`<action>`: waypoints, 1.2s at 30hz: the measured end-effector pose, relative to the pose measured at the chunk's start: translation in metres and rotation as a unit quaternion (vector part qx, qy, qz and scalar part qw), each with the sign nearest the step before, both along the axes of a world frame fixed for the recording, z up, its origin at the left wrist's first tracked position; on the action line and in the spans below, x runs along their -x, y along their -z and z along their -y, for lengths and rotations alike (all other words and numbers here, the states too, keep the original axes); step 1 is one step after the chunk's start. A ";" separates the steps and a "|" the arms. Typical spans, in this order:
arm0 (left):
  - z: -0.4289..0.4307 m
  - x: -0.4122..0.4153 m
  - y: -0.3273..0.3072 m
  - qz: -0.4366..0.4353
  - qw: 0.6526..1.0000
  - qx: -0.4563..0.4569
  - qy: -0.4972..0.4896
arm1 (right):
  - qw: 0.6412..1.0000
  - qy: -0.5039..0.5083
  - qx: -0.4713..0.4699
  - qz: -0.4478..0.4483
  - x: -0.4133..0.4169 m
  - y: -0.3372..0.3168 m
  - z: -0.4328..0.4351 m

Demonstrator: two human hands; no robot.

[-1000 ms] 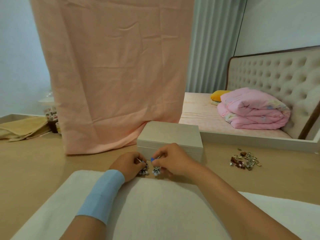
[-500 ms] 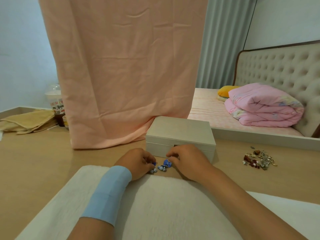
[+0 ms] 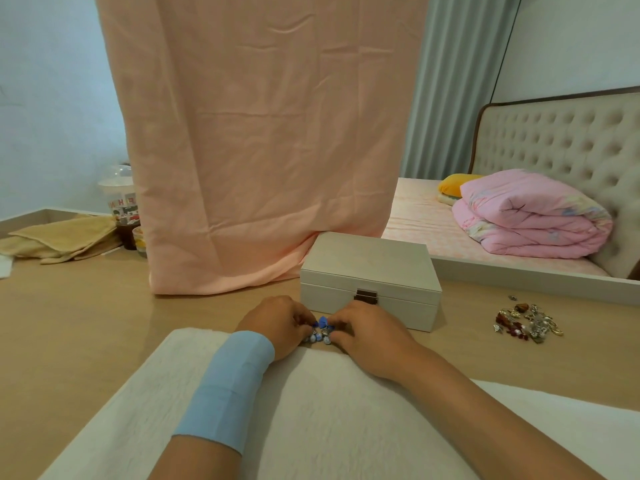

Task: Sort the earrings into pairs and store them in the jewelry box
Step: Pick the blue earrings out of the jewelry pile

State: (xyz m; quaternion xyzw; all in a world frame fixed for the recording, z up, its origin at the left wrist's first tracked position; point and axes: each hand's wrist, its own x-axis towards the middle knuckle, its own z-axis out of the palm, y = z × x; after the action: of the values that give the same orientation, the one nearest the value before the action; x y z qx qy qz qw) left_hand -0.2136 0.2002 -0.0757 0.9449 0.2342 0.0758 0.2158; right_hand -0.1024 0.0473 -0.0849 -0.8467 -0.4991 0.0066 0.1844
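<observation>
A pair of blue earrings (image 3: 320,330) lay side by side on the bench (image 3: 69,323), just at the far edge of a white fleecy mat (image 3: 311,417) and close in front of the jewelry box (image 3: 370,268). Each had a bright blue top piece, a small silvery middle and pale bluish-white beads at the near end. The left grip (image 3: 277,323), its wrist wrapped in a light blue band (image 3: 228,386), had its fingers curled in and pinched the earrings from the left. The right grip (image 3: 367,336) was curled the same way and pinched them from the right. The box was cream-coloured, its lid down and its metal latch (image 3: 365,296) facing the person. Well to the right on the bench sat a loose heap of other earrings (image 3: 526,322) in red, brown, silver and gold. A peach cloth (image 3: 259,133) hung behind the box.
</observation>
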 end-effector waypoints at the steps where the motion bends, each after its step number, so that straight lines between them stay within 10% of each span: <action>1: -0.001 -0.001 0.001 0.000 1.000 0.000 -0.001 | 1.000 0.000 0.009 0.003 0.001 0.001 -0.003; 23: 0.067 -0.022 -0.008 0.194 0.977 0.083 0.029 | 0.996 0.024 -0.043 -0.067 -0.026 -0.043 0.067; 36: 0.209 -0.168 -0.005 0.129 0.974 0.121 0.139 | 0.968 0.210 -0.095 -0.103 -0.180 -0.037 0.220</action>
State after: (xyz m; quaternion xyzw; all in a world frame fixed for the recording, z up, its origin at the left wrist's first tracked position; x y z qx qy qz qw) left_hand -0.0458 -0.0092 -0.0707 0.9174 0.0781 0.1369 0.3655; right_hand 0.0776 -0.1725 -0.0477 -0.9058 -0.2870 0.0076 0.3117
